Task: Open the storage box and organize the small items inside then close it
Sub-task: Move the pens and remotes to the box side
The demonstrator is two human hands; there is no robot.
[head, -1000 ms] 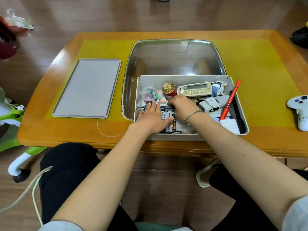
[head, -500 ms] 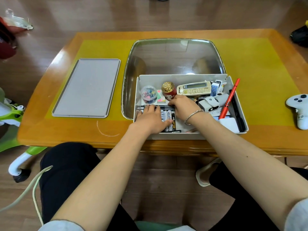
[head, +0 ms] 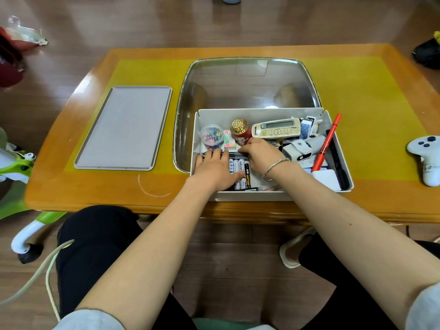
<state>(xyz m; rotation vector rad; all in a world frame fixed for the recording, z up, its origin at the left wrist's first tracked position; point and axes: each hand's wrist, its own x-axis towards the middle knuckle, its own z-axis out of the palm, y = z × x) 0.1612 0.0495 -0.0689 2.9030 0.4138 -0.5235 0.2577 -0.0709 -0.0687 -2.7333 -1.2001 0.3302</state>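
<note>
The white storage box (head: 269, 112) stands open at the table's near edge, and its grey lid (head: 123, 127) lies flat to the left. Both hands are inside the box. My left hand (head: 214, 167) lies flat on a row of batteries (head: 239, 169), fingertips on a dark pen (head: 234, 154) lying crosswise. My right hand (head: 259, 153) curls its fingers down onto that pen's right end. Behind the hands sit a clear jar of clips (head: 212, 136), a red bottle with a gold cap (head: 240, 129) and a cream remote (head: 276, 128). A red pen (head: 326, 144) leans at the right.
A clear rounded tray (head: 245, 82) sits under and behind the box. A white game controller (head: 426, 158) lies at the table's right edge. The wooden table (head: 95, 186) has a yellow mat. A green and white ride-on toy (head: 14, 167) stands on the floor at left.
Both hands have drawn back slightly toward the near side of the box. The items behind them have not moved.
</note>
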